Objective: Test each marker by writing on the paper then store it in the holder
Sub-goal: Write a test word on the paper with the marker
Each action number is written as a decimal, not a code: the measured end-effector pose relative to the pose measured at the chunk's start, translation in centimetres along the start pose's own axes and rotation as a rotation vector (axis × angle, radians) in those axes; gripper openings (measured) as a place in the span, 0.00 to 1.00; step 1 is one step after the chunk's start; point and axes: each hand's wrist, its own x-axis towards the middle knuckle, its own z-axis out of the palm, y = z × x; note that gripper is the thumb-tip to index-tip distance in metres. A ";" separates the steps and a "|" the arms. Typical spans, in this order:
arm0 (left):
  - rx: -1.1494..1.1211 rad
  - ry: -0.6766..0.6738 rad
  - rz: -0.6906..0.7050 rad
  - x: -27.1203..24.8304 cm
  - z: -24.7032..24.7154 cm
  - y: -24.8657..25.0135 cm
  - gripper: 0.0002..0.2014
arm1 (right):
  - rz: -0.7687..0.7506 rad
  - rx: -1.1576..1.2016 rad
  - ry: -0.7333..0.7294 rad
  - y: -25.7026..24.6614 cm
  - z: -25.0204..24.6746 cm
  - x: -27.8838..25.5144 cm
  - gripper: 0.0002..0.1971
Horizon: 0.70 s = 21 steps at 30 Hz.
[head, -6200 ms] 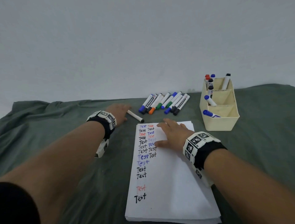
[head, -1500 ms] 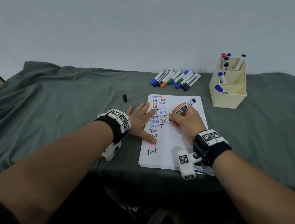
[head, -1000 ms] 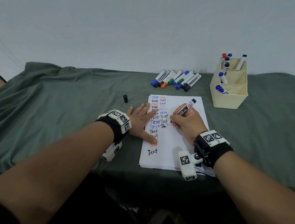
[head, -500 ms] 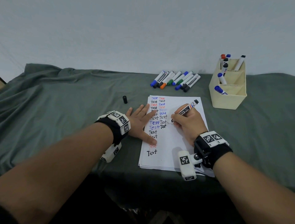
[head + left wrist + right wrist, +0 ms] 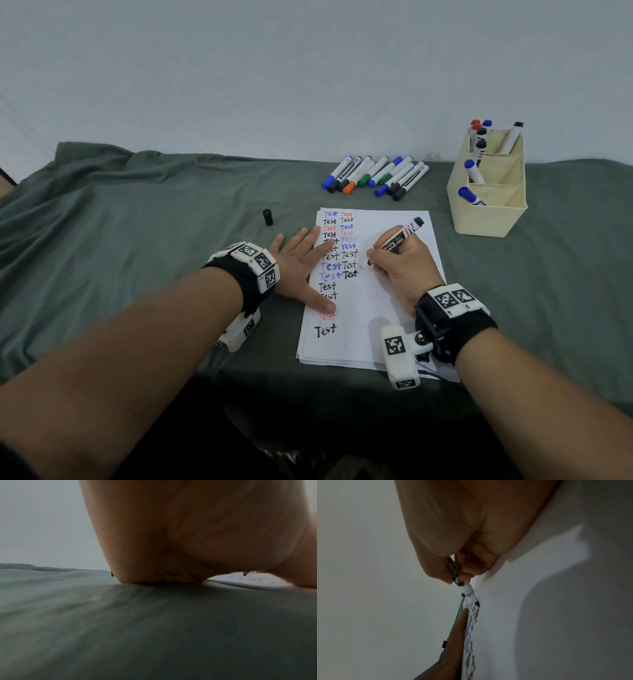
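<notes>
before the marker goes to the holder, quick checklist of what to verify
1. Test word finished on paper: ok, black "Test" reads whole.
2. Right hand grips marker: ok.
3. Cap back on marker: not ok, it stands on the cloth.
4. Left hand free for cap: not ok, pressed flat on paper.
5. Room in holder: ok, space shows.
6. Tip lifted off paper: cannot tell.

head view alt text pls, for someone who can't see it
The right hand writes with a black marker on paper filled with "Test" words, while the left hand lies flat on its edge. Behind lie a black cap, loose markers and a cream holder.
</notes>
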 end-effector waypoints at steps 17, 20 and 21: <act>-0.051 0.613 -0.320 0.2 -1.9 -4.6 0.26 | 0.075 0.496 -0.084 0.1 -0.4 0.3 0.09; -0.127 0.563 -0.378 0.4 -2.0 -6.5 0.22 | 0.111 0.523 -0.088 0.3 -0.4 0.3 0.05; -0.154 0.565 -0.377 0.5 -2.1 -6.8 0.20 | 0.113 0.526 -0.091 0.3 -0.4 0.3 0.04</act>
